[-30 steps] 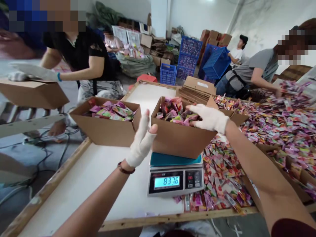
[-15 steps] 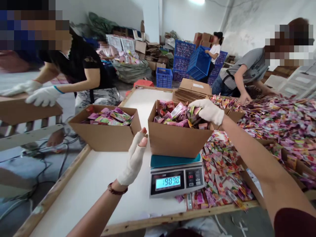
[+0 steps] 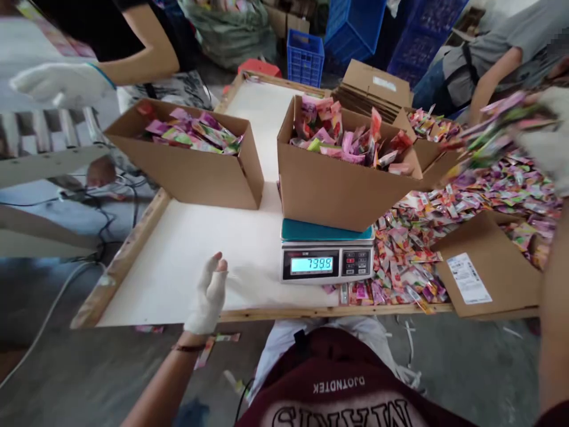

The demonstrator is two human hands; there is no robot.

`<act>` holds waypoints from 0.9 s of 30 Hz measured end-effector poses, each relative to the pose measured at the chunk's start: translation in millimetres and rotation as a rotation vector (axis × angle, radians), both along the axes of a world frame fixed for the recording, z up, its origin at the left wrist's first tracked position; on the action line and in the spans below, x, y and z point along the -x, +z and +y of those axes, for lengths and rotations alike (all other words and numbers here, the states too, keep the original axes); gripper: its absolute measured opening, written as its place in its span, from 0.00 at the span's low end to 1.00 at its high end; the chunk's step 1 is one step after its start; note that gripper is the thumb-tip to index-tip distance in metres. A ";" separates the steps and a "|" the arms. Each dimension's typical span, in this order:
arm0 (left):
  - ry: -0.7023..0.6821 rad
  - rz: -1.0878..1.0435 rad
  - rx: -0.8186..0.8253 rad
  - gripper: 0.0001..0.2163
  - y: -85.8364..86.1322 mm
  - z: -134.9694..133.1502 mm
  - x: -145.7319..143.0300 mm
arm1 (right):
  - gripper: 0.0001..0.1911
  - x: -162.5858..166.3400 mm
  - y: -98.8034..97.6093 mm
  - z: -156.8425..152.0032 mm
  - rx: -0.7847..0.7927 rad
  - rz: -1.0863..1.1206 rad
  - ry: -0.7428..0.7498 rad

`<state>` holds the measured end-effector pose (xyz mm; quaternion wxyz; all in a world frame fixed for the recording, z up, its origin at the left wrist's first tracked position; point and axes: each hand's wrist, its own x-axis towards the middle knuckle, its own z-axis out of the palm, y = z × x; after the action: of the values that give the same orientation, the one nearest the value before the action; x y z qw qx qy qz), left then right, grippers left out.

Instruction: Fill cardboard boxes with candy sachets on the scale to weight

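My right hand (image 3: 547, 136), in a white glove and blurred by motion, grips a bunch of candy sachets (image 3: 493, 130) at the right edge of the view. Below it spreads a heap of loose pink and purple sachets (image 3: 466, 196). An open cardboard box (image 3: 342, 184), partly filled with sachets, stands on a digital scale (image 3: 329, 264) with lit digits. My left hand (image 3: 210, 296), gloved with bare fingertips, is held by the table's front edge. Its fingers are stretched and nothing is in them.
Another box (image 3: 191, 172) of sachets stands left on the white table (image 3: 178, 249). Flattened cartons (image 3: 377, 86) lie behind the scale. A tilted labelled box (image 3: 489, 267) is at the front right. A co-worker's gloved hand (image 3: 66, 83) is over the roller conveyor (image 3: 44, 133); another co-worker (image 3: 493, 65) leans over the heap.
My right hand has left the box on the scale and swung right with a bunch of sachets. The scale's digits differ. My left hand is lower, and the view has tilted down.
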<state>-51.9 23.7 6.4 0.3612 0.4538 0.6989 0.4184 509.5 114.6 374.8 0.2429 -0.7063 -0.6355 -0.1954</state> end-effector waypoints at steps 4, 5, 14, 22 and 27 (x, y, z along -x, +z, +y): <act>-0.067 0.090 -0.032 0.34 -17.3 -16.7 -11.1 | 0.40 46.3 -10.1 -5.3 0.068 0.041 0.155; -0.083 0.107 -0.050 0.34 -19.6 -17.2 -13.4 | 0.38 61.2 -8.6 -4.5 0.051 0.089 0.276; -0.063 0.123 -0.038 0.33 -21.4 -17.8 -11.0 | 0.29 164.8 -1.1 26.4 0.386 -0.057 0.758; -0.077 0.121 -0.009 0.33 -20.6 -15.9 -6.9 | 0.10 194.5 -38.2 69.8 0.653 0.204 0.707; -0.083 0.103 -0.016 0.32 -25.0 -15.1 -5.2 | 0.10 154.7 -7.2 44.0 0.175 0.378 0.690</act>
<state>-46.8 8.6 -18.5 0.3382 0.5063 0.6937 0.3849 354.8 158.6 367.5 0.3455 -0.4930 -0.7939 0.0858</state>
